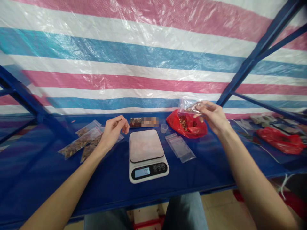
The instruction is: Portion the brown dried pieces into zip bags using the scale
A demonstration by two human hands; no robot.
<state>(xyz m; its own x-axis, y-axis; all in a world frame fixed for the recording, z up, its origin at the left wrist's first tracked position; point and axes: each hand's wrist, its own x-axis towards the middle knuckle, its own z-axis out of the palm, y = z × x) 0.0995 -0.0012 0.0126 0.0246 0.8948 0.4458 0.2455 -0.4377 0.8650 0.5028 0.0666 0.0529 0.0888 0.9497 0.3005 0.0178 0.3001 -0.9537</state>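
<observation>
My right hand is raised over the open red plastic bag of brown pieces and pinches a small clear zip bag with some brown pieces in it. My left hand hovers just left of the white kitchen scale, its fingers loosely curled with nothing visible in them. The scale's platform is bare and its display reads 0.0. Several filled clear bags lie under and left of my left hand.
A short stack of unfilled zip bags lies right of the scale, a small clear cup behind it. Another red bag and cables sit far right. Blue metal braces cross the striped tarp behind the blue bench.
</observation>
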